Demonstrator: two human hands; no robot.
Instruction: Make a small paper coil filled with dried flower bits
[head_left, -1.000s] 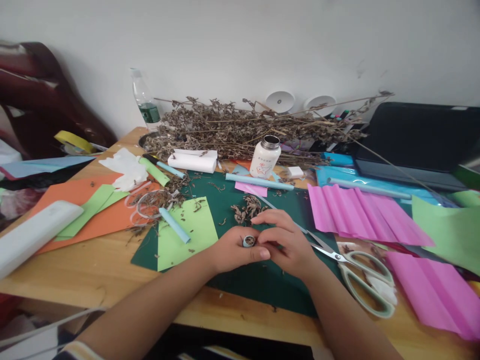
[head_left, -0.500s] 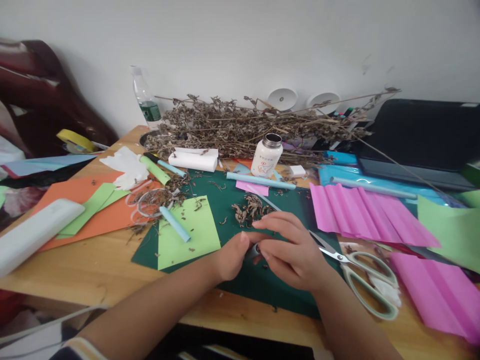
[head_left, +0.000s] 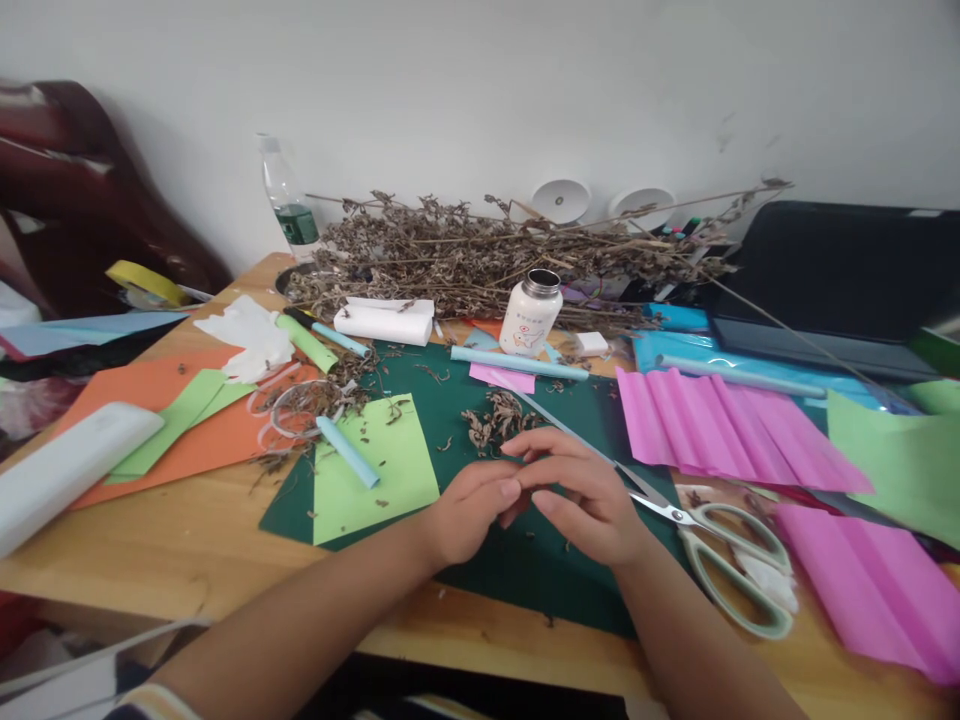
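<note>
My left hand (head_left: 471, 510) is closed, its thumb pressed on its fingers, above the green cutting mat (head_left: 525, 580). A small light-blue paper tube showed in it a moment ago; the hands now hide it. Over the left fingertips lie the bent fingers of my right hand (head_left: 583, 495), its thumb held apart. Just beyond them is a small heap of dried leaves (head_left: 495, 422). Scissors (head_left: 679, 516) with pale green handles lie spread beside my right hand. To the left, a blue paper roll (head_left: 347, 452) rests on a light green sheet (head_left: 394, 500) dotted with leaf crumbs.
Dried stems (head_left: 450, 245) are piled along the wall behind an uncapped white bottle (head_left: 531, 312). Pink crepe paper (head_left: 735, 425) and a dark laptop-like device (head_left: 855, 270) occupy the right. Orange paper (head_left: 180, 450) and a white case (head_left: 82, 470) lie left.
The right fingers have come down and left onto the left fingertips. The blue tube's end, visible before between my hands, is now covered. The view has shifted slightly.
</note>
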